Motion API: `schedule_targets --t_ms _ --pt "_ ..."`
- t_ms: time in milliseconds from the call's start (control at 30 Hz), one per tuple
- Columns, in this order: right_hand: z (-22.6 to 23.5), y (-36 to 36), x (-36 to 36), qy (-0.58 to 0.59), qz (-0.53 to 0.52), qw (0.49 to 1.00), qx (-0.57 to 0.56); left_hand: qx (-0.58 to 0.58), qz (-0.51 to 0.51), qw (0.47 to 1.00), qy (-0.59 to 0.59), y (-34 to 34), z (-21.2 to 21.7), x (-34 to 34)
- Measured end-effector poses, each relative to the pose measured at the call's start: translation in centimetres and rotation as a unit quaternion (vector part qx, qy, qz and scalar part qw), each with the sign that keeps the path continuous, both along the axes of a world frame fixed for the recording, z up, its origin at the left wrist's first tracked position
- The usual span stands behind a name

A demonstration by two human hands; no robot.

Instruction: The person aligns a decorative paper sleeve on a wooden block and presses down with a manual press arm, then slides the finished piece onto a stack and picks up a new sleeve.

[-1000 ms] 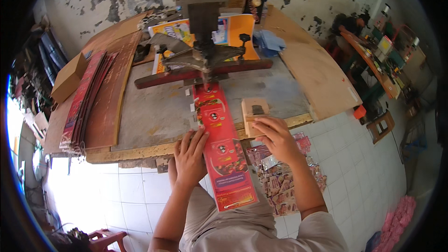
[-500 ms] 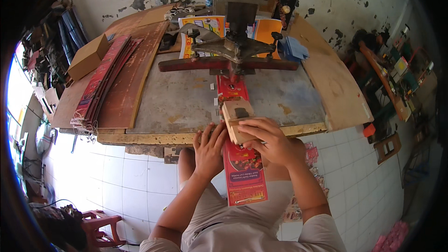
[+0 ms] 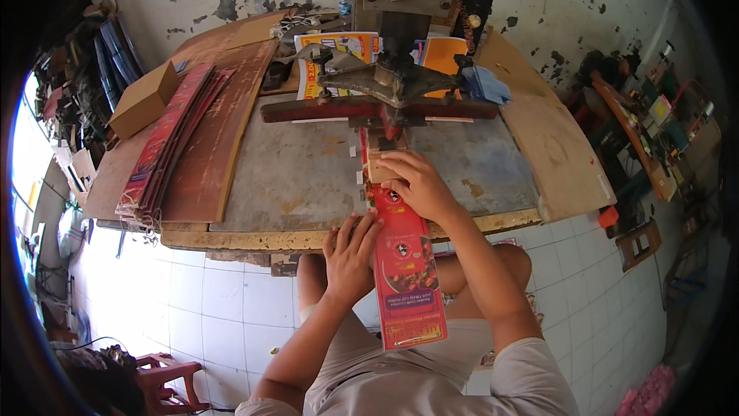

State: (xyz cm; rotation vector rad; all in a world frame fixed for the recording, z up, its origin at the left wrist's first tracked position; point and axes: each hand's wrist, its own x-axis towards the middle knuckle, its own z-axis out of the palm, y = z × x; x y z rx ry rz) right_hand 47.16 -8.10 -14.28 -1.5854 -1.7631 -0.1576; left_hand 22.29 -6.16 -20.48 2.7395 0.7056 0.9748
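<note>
1. Red printed carton blank (image 3: 404,262): long flat strip at centre frame. Its far end lies on the grey worktable (image 3: 300,177); its near end overhangs the table's front edge above the person's lap.
2. Far tip of the blank sits under a small wooden block (image 3: 379,163), right at the foot of the metal press head (image 3: 392,81) at upper centre.
3. Progress, my read: blank looks fed and lined up under the press, with the pressing itself still to come. I can't tell if the tip is fully seated; the block hides it.
4. Right hand (image 3: 419,185): fingers curled down over the block and the blank's upper part, pinning both to the table. A pressing hold, not a wrap-around grasp.
5. Left hand (image 3: 350,254): fingers spread and nearly flat, fingertips against the blank's left edge at the table's front lip. It steadies the blank and closes on nothing.
6. Stack of similar red blanks (image 3: 165,143) lies at left of frame on a brown board, so more pieces likely remain.
7. Brown cardboard box (image 3: 142,100) at upper left; printed yellow sheets (image 3: 346,50) behind the press.
8. Wooden board (image 3: 550,139) leans off the table's right side; white tiled floor (image 3: 231,300) below.
</note>
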Motion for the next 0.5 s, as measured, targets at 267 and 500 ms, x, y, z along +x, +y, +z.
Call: schedule_targets --t_ms 267,500 --pt "-0.28 -0.34 0.01 0.017 0.004 1.000 0.014 0.008 0.005 1.000 0.010 0.03 -0.17 0.20" --pt "0.29 -1.07 -0.36 0.000 -0.013 1.000 0.027 0.005 0.005 1.000 -0.011 0.01 0.01 0.31"
